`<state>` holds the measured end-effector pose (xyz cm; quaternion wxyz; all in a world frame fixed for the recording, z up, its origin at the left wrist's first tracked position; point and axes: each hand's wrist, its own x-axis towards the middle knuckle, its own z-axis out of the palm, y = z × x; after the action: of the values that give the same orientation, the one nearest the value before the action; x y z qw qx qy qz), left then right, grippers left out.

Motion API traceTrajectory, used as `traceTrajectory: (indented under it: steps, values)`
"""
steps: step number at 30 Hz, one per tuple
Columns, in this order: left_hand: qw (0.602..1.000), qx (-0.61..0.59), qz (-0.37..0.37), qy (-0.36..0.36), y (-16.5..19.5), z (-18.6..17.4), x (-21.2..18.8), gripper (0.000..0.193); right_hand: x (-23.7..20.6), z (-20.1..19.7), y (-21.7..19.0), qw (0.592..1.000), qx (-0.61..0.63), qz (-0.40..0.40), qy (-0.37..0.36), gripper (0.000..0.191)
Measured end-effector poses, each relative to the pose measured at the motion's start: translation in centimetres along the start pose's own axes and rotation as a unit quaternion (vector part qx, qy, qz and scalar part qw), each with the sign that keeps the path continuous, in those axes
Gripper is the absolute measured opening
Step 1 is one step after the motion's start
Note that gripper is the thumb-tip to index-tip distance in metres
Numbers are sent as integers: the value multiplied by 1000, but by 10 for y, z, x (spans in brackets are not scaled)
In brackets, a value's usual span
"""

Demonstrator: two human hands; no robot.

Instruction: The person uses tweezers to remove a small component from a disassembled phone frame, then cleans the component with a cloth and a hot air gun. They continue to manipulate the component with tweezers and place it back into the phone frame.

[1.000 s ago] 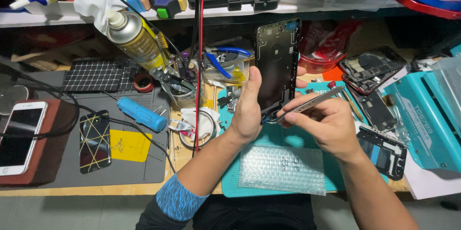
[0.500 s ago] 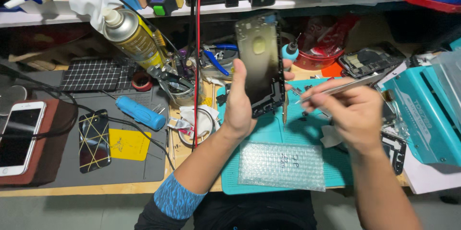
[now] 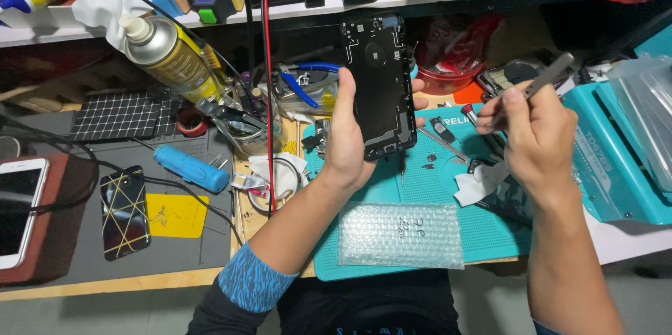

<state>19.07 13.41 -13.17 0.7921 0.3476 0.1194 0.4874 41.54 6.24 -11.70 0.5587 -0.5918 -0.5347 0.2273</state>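
My left hand (image 3: 348,135) holds a black phone housing (image 3: 379,86) upright above the teal work mat (image 3: 490,230), thumb on its left edge and fingertips showing past its right edge. My right hand (image 3: 535,135) grips metal tweezers (image 3: 542,83), raised to the right of the housing and apart from it. Small loose phone parts (image 3: 442,128) lie on the mat under the hands. A bubble-wrap pouch (image 3: 400,235) rests at the mat's near edge.
A spray can (image 3: 171,55) leans at the back left over a cup of tools (image 3: 241,121). A blue-handled screwdriver (image 3: 190,168), a yellow sheet (image 3: 176,214), a dark phone (image 3: 124,212) and a white phone (image 3: 17,209) lie on the left. A teal machine (image 3: 619,160) stands on the right.
My right hand has pulled the tweezers away from the housing to the right and up. My left hand turned the housing, first showing a glossy face, now its dark inner side.
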Motion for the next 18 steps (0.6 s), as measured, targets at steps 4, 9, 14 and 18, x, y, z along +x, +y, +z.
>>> traceTrajectory:
  steps: [4, 9, 14, 18]
  values:
    - [1000, -7, 0, 2, -9, -11, 13, 82, 8, 4, 15, 986, -152, -69, 6, 31]
    - [998, -50, 17, -23, -12, 4, 7, 84, -14, -6, 9, 992, 96, -77, -33, 40]
    - [995, -79, 44, -48, -20, -3, 14, 86, -20, 12, 12, 917, 377, -17, -131, 27]
    - [994, -78, 52, -64, -15, 2, 21, 90, -12, 33, -19, 940, 297, -1, -168, 13]
